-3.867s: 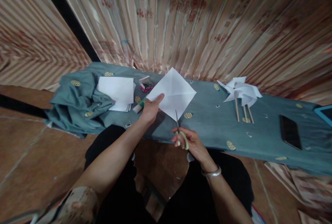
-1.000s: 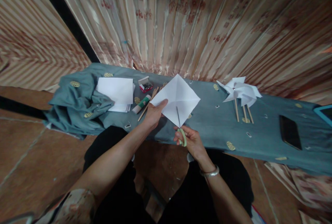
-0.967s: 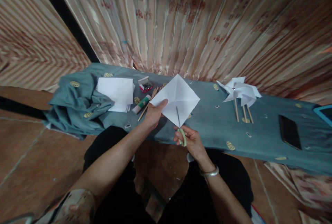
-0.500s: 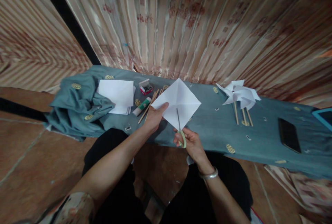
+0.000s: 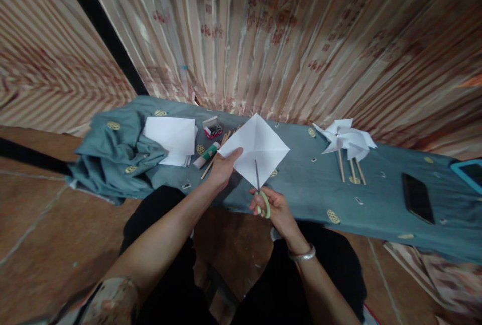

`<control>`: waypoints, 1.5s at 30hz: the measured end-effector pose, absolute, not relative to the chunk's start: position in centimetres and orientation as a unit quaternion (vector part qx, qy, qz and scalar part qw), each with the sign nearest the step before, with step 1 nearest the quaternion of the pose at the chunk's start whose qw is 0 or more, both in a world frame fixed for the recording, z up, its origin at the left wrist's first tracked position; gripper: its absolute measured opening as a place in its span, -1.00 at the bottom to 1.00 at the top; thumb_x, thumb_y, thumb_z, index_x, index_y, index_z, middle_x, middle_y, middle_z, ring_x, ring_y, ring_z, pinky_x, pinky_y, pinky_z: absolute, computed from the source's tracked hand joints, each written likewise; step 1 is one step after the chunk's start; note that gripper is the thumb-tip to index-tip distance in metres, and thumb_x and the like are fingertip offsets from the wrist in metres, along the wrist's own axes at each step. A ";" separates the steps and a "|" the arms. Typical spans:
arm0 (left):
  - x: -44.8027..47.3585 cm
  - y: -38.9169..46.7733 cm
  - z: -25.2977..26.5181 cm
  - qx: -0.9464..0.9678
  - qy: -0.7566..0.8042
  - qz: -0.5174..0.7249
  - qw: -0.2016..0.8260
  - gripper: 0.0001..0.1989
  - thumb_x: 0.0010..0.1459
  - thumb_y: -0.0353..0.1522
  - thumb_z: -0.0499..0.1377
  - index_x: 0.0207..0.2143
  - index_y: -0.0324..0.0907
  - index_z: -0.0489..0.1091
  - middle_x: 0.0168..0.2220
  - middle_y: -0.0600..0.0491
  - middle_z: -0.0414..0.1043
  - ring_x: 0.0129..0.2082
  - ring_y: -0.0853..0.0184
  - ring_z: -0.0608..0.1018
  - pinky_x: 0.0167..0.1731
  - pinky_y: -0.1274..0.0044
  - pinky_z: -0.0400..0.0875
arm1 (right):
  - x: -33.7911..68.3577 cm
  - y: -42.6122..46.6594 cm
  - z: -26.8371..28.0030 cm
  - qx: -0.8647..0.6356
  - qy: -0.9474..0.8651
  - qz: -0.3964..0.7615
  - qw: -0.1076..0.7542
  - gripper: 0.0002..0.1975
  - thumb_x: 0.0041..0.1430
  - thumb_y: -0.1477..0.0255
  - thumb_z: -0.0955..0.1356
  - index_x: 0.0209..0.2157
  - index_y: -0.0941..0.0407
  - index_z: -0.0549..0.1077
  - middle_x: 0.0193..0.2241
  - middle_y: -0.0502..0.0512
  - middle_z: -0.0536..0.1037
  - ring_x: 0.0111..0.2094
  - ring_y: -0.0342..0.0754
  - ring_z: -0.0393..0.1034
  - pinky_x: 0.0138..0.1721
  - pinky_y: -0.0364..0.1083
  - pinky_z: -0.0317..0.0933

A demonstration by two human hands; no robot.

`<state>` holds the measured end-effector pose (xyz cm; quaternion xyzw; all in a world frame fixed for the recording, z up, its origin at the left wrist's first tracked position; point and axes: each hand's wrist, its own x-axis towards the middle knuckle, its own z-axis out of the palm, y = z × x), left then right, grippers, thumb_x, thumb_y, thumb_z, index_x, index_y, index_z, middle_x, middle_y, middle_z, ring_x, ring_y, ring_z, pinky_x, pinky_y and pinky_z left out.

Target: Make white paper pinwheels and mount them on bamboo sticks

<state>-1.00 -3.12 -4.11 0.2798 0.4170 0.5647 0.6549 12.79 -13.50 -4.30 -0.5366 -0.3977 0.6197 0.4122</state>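
Observation:
A creased white paper square (image 5: 259, 139) is held cornerwise above the cloth. My left hand (image 5: 223, 168) pinches its left side, thumb on top and the other fingers hidden beneath. My right hand (image 5: 276, 205) grips the scissors (image 5: 265, 203) by their light green handles. One dark blade lies over the paper's near corner, pointing toward the centre along the crease. Left of the paper are wooden sticks (image 5: 206, 170), a green and white glue stick (image 5: 207, 154) and a small open red box (image 5: 213, 130) of dark metal bits.
A stack of white paper (image 5: 171, 136) lies at the left beside bunched cloth (image 5: 113, 149). Paper pinwheels (image 5: 344, 136) on sticks, a black phone (image 5: 417, 198) and a blue-edged device (image 5: 469, 174) are on the right. A pleated curtain (image 5: 244, 38) hangs behind.
The scissors and my right hand have drawn slightly back toward me, with the blade still over the paper. My left hand keeps its hold, and the view has shifted a little.

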 end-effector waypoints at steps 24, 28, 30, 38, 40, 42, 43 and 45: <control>-2.2 -3.9 -5.0 0.444 0.448 0.367 0.683 -0.64 -0.29 -0.28 0.42 -0.39 -0.28 0.54 -0.38 -0.08 0.60 -0.43 0.23 0.57 -0.32 0.42 0.44 | 21.0 -12.7 -3.1 -0.606 -0.408 0.455 0.510 -0.53 -0.35 0.25 0.59 -0.31 0.06 0.52 -0.49 -0.05 0.58 -0.48 -0.12 0.41 -0.45 -0.15 0.28; -2.0 -4.1 -5.0 0.435 0.469 0.356 0.682 -0.59 -0.34 -0.27 0.45 -0.38 -0.27 0.53 -0.35 -0.09 0.60 -0.38 0.22 0.58 -0.28 0.41 0.45 | 20.0 -12.9 -3.2 -0.593 -0.367 0.512 0.503 -0.51 -0.38 0.27 0.59 -0.32 0.08 0.51 -0.51 -0.08 0.58 -0.56 -0.16 0.38 -0.50 -0.16 0.28; -1.8 -4.2 -4.8 0.422 0.454 0.361 0.697 -0.54 -0.33 -0.23 0.46 -0.34 -0.28 0.52 -0.32 -0.12 0.59 -0.34 0.19 0.59 -0.25 0.39 0.46 | 19.8 -12.9 -3.3 -0.588 -0.349 0.522 0.510 -0.51 -0.38 0.29 0.60 -0.31 0.09 0.50 -0.50 -0.08 0.59 -0.56 -0.16 0.38 -0.51 -0.16 0.28; -1.1 -4.9 -4.3 0.310 0.286 0.367 0.829 -0.41 -0.01 0.03 0.24 -0.05 -0.17 0.44 0.11 -0.18 0.40 0.11 0.04 0.44 0.07 0.19 0.32 | 19.4 -11.2 -4.5 -0.596 -0.255 0.363 0.670 -0.51 -0.45 0.31 0.58 -0.39 0.11 0.43 -0.53 -0.12 0.54 -0.52 -0.19 0.37 -0.43 -0.17 0.27; -0.8 -5.5 -4.4 0.309 0.282 0.363 0.832 -0.41 -0.02 0.00 0.27 -0.03 -0.16 0.43 0.15 -0.18 0.35 0.16 0.02 0.38 0.10 0.17 0.27 | 19.1 -10.7 -4.8 -0.595 -0.254 0.329 0.688 -0.52 -0.39 0.30 0.57 -0.36 0.11 0.42 -0.50 -0.10 0.55 -0.48 -0.17 0.40 -0.37 -0.15 0.29; -0.3 -6.1 -4.5 0.321 0.288 0.361 0.827 -0.40 -0.09 -0.09 0.36 -0.02 -0.17 0.42 0.14 -0.19 0.37 0.17 0.01 0.37 0.12 0.16 0.25 | 18.5 -10.3 -5.0 -0.594 -0.260 0.314 0.694 -0.53 -0.34 0.29 0.54 -0.32 0.11 0.41 -0.48 -0.08 0.55 -0.45 -0.15 0.42 -0.33 -0.13 0.30; 0.0 -6.4 -4.5 0.329 0.297 0.361 0.820 -0.39 -0.13 -0.14 0.39 -0.02 -0.18 0.43 0.12 -0.19 0.39 0.15 0.01 0.38 0.11 0.17 0.25 | 18.1 -10.2 -5.0 -0.594 -0.265 0.313 0.692 -0.53 -0.31 0.29 0.53 -0.31 0.11 0.41 -0.47 -0.08 0.56 -0.44 -0.14 0.43 -0.32 -0.13 0.30; 0.5 -6.8 -4.5 0.346 0.321 0.368 0.801 -0.37 -0.18 -0.23 0.43 -0.01 -0.19 0.43 0.07 -0.17 0.43 0.11 0.02 0.43 0.10 0.19 0.26 | 17.1 -9.9 -5.0 -0.594 -0.274 0.324 0.684 -0.54 -0.29 0.28 0.52 -0.28 0.11 0.40 -0.48 -0.09 0.56 -0.45 -0.13 0.43 -0.33 -0.12 0.30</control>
